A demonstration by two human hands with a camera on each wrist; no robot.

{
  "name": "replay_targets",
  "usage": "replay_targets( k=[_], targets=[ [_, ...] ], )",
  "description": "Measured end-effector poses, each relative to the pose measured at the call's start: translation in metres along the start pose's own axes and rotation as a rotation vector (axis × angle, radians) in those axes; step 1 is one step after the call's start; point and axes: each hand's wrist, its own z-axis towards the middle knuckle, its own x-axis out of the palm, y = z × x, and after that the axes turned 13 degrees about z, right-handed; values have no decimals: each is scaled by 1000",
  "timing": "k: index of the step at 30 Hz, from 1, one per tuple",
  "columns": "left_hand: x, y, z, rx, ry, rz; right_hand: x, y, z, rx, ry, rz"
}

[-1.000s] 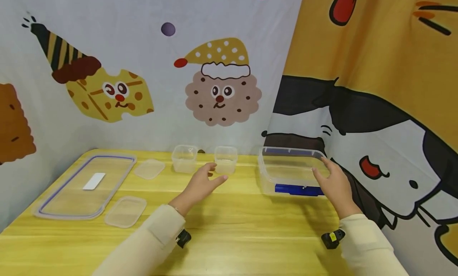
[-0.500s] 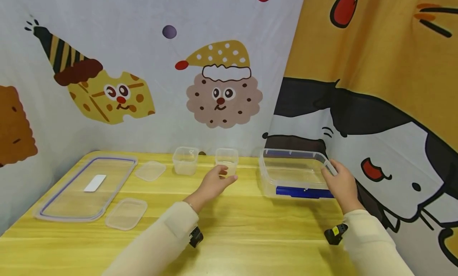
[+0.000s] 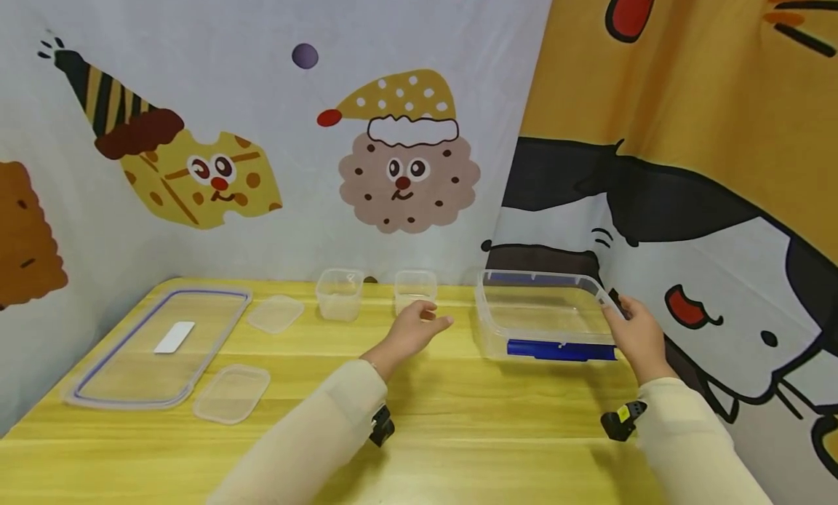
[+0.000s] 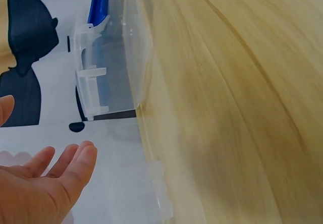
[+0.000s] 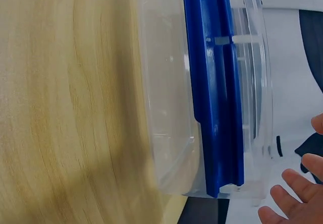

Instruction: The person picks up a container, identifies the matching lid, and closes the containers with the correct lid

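A clear plastic food box (image 3: 494, 336) with a blue clip (image 3: 560, 350) along its front stands at the back right of the table, its top uncovered. My right hand (image 3: 636, 339) is at the box's right end, thumb near the rim. In the right wrist view the spread fingers (image 5: 287, 199) of that hand show beside the box, nothing between them. My left hand (image 3: 414, 334), palm facing the box, hovers left of it with loosely bent fingers and holds nothing. It overlaps the front of a small clear container (image 3: 415, 281); another small container (image 3: 339, 301) stands to its left.
A large clear lid (image 3: 124, 378) with a blue seal and white label (image 3: 174, 338) lies at the left of the wooden table (image 3: 497, 447). Two small clear lids lie beside it, a farther lid (image 3: 275, 314) and a nearer lid (image 3: 232, 394). A printed curtain (image 3: 262, 76) hangs behind.
My left hand has moved right, across the front of the right small container toward the box. My right hand has shifted slightly right and down, to the box's right end.
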Motion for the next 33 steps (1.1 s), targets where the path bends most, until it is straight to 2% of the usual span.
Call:
replay_targets(
  k=[12,21,27,30,33],
  targets=[
    [19,-5,15,-31,-2,6,-2,-13,15,114,12,73],
    [28,-7,24,-55,-2,-65,-1,-23,19,196,-7,133],
    [34,-8,30,-61,-6,-81,-4,-30,21,239,17,215],
    [37,-9,32,-67,0,-90,-5,-39,25,270,28,265],
    [38,-10,35,-76,3,-103,-3,-59,37,303,20,312]
  ],
)
